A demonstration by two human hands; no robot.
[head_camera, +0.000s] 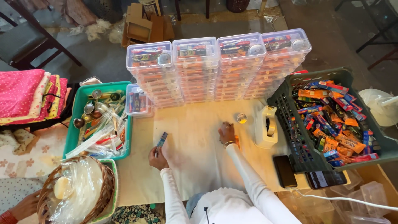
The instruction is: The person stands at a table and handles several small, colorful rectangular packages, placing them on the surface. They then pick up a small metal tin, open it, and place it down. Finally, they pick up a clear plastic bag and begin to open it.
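— While both my arms reach over the table (195, 166), what is biggest around them?
— At the far edge stand four stacks of clear boxes (217, 68), and to my right sits a dark crate (290, 124) heaped with bright packets. A green tray (78, 120) of pens and small round things lies to my left, with a wicker basket (45, 195) nearer me, where another person's hand (23, 205) touches its rim.
— And closer in?
— A tape dispenser (265, 126) stands just beside my right hand (226, 133), two phones (304, 174) lie by the crate, and a small round lid (241, 118) sits near the dispenser.
— What have the hands got?
— My left hand (157, 157) pinches a small dark packet (162, 139), thumb and fingers closed on its lower end, held tilted above the table. My right rests curled on the table over something orange; whether it grips that, I cannot tell.
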